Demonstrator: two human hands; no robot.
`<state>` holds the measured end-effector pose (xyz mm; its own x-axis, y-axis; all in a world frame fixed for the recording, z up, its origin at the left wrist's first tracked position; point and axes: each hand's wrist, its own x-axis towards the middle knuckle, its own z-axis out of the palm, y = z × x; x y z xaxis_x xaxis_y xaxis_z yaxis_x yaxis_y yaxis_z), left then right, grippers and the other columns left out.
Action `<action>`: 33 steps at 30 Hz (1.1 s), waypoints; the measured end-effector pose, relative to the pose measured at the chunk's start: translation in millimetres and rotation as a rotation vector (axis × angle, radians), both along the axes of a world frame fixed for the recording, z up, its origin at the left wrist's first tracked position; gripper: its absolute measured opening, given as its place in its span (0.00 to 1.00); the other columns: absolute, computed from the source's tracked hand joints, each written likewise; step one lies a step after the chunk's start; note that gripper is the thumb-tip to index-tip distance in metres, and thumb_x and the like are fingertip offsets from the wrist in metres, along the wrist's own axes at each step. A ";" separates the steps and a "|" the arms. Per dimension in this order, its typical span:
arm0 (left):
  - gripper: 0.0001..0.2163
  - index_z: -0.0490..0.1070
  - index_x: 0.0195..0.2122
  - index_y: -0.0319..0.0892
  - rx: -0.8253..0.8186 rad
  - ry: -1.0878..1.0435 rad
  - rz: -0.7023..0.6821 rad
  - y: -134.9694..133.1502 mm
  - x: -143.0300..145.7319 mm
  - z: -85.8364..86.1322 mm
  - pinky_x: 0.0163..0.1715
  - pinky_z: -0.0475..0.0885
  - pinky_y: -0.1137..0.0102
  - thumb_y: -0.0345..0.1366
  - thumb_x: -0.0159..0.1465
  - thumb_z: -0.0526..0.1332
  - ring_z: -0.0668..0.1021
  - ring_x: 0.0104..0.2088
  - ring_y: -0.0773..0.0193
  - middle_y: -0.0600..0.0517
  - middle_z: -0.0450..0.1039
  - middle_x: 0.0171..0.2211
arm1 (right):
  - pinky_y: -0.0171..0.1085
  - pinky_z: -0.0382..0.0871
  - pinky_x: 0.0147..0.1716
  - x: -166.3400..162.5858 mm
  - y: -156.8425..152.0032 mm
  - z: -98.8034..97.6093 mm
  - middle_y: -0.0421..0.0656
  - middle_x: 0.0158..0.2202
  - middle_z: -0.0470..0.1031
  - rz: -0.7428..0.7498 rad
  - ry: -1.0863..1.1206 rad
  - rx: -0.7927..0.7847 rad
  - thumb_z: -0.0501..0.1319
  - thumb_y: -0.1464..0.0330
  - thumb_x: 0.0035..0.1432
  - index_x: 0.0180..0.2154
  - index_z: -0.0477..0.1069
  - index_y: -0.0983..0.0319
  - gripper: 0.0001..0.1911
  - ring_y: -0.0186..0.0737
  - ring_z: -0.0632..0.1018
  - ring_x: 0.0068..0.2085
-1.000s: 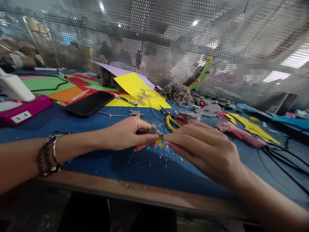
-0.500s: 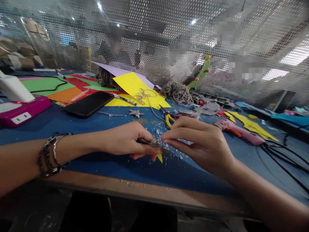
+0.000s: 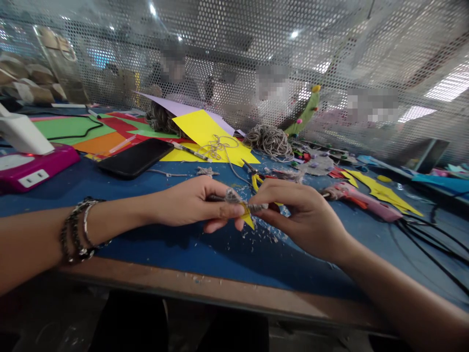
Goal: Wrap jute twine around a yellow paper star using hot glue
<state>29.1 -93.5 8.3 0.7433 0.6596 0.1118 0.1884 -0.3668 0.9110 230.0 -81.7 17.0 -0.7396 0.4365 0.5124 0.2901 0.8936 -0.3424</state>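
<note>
My left hand [image 3: 190,203] is closed on a small yellow star [image 3: 249,221] partly wrapped in grey cord. Thumb and fingers of my right hand [image 3: 308,210] pinch at the star's cord-covered right point; whether they also hold a loose cord end is too small to tell. One bare yellow point hangs down between the hands. Just beyond lies a grey cord-wrapped star [image 3: 207,171] on the blue tabletop [image 3: 164,249]. Yellow-handled scissors [image 3: 255,180] rest behind my right fingers, partly hidden by them. White scraps [image 3: 269,233] are scattered below the hands.
A tangle of grey cord [image 3: 269,142] sits behind yellow sheets [image 3: 201,127]. To the left are a black phone [image 3: 135,157] and a magenta power strip [image 3: 40,168]. A pink glue gun [image 3: 370,199] with black cables lies right. A perforated metal screen [image 3: 227,54] stands at the back.
Both hands have risen slightly with the star, which has turned a little. My right fingers have moved from beside the star's upper part to its right point.
</note>
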 end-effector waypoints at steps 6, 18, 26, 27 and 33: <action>0.11 0.68 0.27 0.39 0.091 -0.068 0.132 0.9 1.9 -1.0 0.20 0.60 0.82 0.35 0.62 0.51 0.63 0.16 0.77 0.62 0.59 0.13 | 0.27 0.62 0.25 -2.7 -3.5 0.4 0.38 0.25 0.69 -0.003 -0.007 0.093 0.56 0.76 0.54 0.31 0.70 0.64 0.05 0.26 0.67 0.26; 0.11 0.66 0.25 0.38 0.113 0.052 0.225 2.5 4.6 -3.2 0.16 0.58 0.81 0.36 0.61 0.53 0.63 0.14 0.77 0.62 0.59 0.12 | 0.33 0.63 0.29 2.3 -16.8 3.1 0.41 0.25 0.71 -0.150 -0.172 0.587 0.54 0.73 0.56 0.29 0.68 0.63 0.06 0.31 0.71 0.27; 0.12 0.68 0.25 0.37 0.100 0.155 0.110 2.0 6.1 -6.1 0.15 0.56 0.82 0.39 0.61 0.53 0.62 0.14 0.76 0.61 0.58 0.12 | 0.33 0.60 0.29 1.8 -15.4 5.6 0.38 0.25 0.70 -0.101 -0.151 0.586 0.55 0.72 0.56 0.30 0.68 0.62 0.04 0.29 0.69 0.26; 0.12 0.68 0.26 0.37 0.101 0.170 0.096 1.5 6.1 -6.0 0.15 0.56 0.82 0.39 0.61 0.53 0.62 0.14 0.76 0.61 0.58 0.12 | 0.33 0.60 0.29 1.9 -14.7 5.9 0.38 0.25 0.70 -0.104 -0.148 0.582 0.56 0.72 0.55 0.30 0.68 0.62 0.04 0.29 0.69 0.26; 0.13 0.70 0.27 0.37 0.111 0.218 -0.002 0.2 5.6 -5.9 0.17 0.58 0.82 0.39 0.61 0.52 0.63 0.15 0.76 0.60 0.59 0.13 | 0.33 0.59 0.31 1.3 -14.3 8.8 0.37 0.24 0.70 -0.112 -0.144 0.433 0.57 0.71 0.54 0.28 0.68 0.61 0.04 0.28 0.69 0.26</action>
